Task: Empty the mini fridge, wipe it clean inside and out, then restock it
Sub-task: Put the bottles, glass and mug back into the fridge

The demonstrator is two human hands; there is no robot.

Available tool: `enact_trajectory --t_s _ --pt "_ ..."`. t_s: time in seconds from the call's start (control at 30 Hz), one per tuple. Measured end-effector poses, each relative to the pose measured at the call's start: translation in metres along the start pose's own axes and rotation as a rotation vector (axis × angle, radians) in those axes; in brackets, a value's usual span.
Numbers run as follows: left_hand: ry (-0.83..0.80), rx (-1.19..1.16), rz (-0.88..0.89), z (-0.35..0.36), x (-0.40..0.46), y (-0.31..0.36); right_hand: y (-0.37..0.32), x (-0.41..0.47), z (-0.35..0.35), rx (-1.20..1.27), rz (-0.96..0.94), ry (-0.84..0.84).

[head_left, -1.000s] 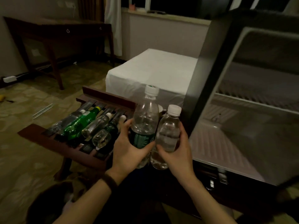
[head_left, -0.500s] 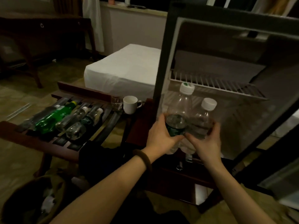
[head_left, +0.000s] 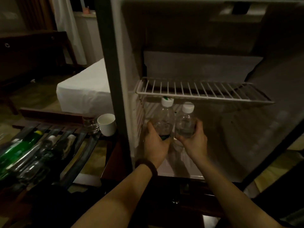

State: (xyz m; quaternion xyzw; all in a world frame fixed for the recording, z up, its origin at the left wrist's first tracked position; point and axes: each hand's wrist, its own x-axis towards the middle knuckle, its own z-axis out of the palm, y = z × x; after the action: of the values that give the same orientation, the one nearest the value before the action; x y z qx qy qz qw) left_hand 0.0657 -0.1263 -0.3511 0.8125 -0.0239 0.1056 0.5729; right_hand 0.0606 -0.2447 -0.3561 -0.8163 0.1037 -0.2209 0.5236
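I see my left hand [head_left: 155,145] gripping the taller bottle [head_left: 164,120], right hand [head_left: 195,143] gripping the short bottle [head_left: 185,123], both upright, side by side inside the fridge [head_left: 125,79] w/ caps just under the wire shelf [head_left: 204,92]. Open floor room to the right; left wall close. Rack [head_left: 54,145] of bottles lies outside left.

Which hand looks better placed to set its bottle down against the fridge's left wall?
Probably the left hand: its taller bottle is already nearest the mini fridge left wall, while the right hand holds the shorter bottle beside it.
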Motion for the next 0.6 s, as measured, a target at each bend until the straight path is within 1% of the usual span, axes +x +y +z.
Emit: enact_trajectory --t_s 0.1,0.2,0.27,0.4,0.6 --pt "-0.012 -0.068 -0.014 0.007 0.014 -0.01 0.007 0.016 0.014 0.023 0.028 0.012" --pt "0.045 -0.039 -0.012 0.014 0.033 -0.02 0.013 0.028 0.025 0.029 0.055 0.023" --pt "0.067 -0.038 -0.048 0.017 0.045 -0.023 0.015 0.036 0.031 0.019 0.064 0.033" --pt "0.048 -0.095 -0.099 0.021 0.062 -0.022 0.022 0.049 0.037 0.015 0.114 0.022" --pt "-0.001 -0.125 -0.131 0.022 0.072 -0.024 0.029 0.053 0.037 0.016 0.128 0.016"
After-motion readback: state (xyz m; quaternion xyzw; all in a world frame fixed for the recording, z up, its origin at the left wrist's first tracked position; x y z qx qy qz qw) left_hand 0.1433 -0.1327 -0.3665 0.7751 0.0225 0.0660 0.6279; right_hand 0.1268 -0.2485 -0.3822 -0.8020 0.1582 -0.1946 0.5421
